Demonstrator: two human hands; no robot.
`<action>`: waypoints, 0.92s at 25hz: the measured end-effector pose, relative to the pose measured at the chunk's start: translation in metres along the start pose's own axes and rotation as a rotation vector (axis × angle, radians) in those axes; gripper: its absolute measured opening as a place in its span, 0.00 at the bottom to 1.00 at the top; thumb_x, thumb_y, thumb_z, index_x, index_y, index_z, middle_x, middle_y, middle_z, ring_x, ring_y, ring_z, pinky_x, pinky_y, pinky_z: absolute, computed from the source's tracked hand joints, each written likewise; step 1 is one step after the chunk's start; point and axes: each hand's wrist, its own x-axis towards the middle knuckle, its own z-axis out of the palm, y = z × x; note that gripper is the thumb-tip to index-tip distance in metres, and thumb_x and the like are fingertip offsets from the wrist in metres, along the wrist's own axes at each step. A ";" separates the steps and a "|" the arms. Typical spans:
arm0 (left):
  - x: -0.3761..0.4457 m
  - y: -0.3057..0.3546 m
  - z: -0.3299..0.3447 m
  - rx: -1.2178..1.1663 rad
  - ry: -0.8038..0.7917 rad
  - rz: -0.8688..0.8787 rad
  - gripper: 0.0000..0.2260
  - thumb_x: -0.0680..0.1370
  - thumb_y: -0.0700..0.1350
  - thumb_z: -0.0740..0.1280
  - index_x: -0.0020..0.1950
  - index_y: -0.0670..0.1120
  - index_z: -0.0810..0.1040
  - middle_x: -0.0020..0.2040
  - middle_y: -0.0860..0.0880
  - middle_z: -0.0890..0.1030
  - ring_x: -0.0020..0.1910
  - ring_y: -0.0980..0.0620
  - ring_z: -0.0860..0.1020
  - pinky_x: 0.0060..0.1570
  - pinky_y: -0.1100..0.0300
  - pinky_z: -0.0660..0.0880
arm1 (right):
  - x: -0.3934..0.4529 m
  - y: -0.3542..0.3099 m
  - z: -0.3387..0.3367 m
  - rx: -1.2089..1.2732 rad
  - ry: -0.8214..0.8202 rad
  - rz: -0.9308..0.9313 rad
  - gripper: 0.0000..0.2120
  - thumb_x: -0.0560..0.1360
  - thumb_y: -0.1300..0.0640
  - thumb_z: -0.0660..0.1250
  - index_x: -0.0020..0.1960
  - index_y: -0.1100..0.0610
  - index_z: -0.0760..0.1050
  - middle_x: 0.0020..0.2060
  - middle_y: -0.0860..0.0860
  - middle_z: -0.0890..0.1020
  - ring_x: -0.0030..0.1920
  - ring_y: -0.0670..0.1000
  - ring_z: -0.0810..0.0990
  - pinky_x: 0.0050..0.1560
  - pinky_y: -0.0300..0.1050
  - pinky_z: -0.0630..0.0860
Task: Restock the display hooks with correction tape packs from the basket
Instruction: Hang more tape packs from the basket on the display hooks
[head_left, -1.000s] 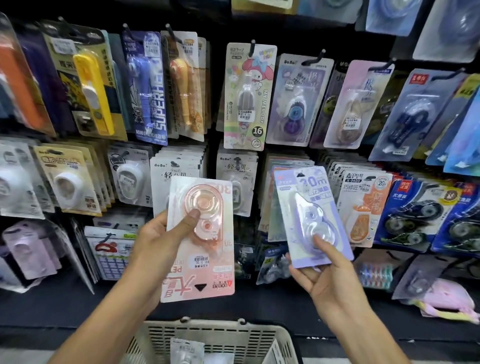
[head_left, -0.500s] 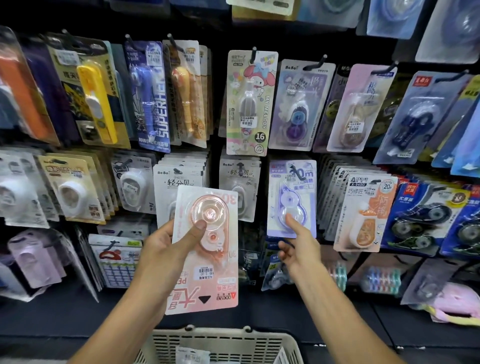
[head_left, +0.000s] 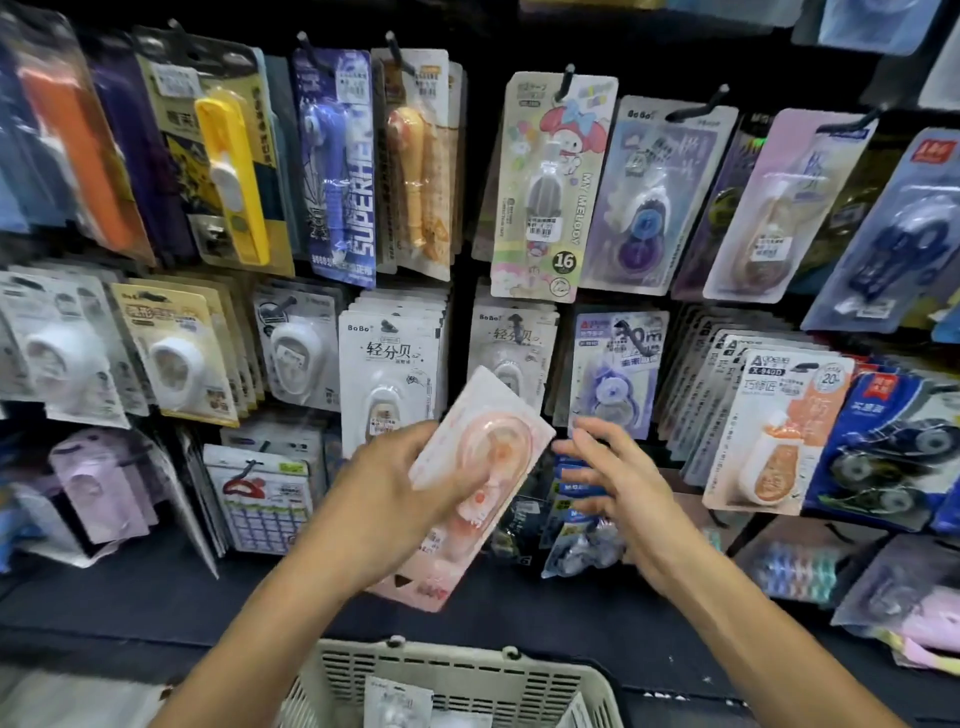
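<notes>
Pink correction tape pack sits tilted in the gripping left hand, print blurred; the right hand hovers beside it, fingers spread. Basket (cut off below) sits under crowded display hooks.

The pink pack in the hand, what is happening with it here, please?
A person is restocking a wall of hanging stationery. The left hand grips a pink correction tape pack, tilted, in front of the display. The right hand is open beside it, holding nothing, just below a purple pack that hangs on its hook. The pink pack is not yet on a hook. A beige basket below holds more packs.
</notes>
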 end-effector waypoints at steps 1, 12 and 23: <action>0.000 -0.004 0.005 0.272 -0.042 0.076 0.13 0.75 0.64 0.69 0.53 0.59 0.77 0.41 0.58 0.85 0.42 0.57 0.83 0.42 0.56 0.78 | -0.014 -0.012 -0.003 -0.137 -0.054 -0.214 0.25 0.67 0.34 0.72 0.62 0.36 0.74 0.59 0.41 0.83 0.53 0.42 0.83 0.43 0.38 0.79; 0.002 0.009 0.031 0.691 0.454 0.496 0.22 0.76 0.51 0.70 0.68 0.48 0.76 0.70 0.44 0.76 0.69 0.41 0.73 0.73 0.34 0.61 | -0.073 -0.010 -0.023 -0.423 0.152 -0.342 0.11 0.69 0.44 0.78 0.43 0.50 0.83 0.31 0.46 0.84 0.29 0.43 0.80 0.32 0.37 0.75; 0.021 -0.032 0.012 0.811 0.077 -0.037 0.37 0.80 0.59 0.63 0.83 0.57 0.45 0.84 0.50 0.38 0.83 0.48 0.42 0.79 0.39 0.47 | -0.072 -0.007 -0.027 0.306 0.560 -0.074 0.04 0.72 0.56 0.76 0.39 0.52 0.86 0.26 0.49 0.81 0.21 0.46 0.73 0.21 0.38 0.67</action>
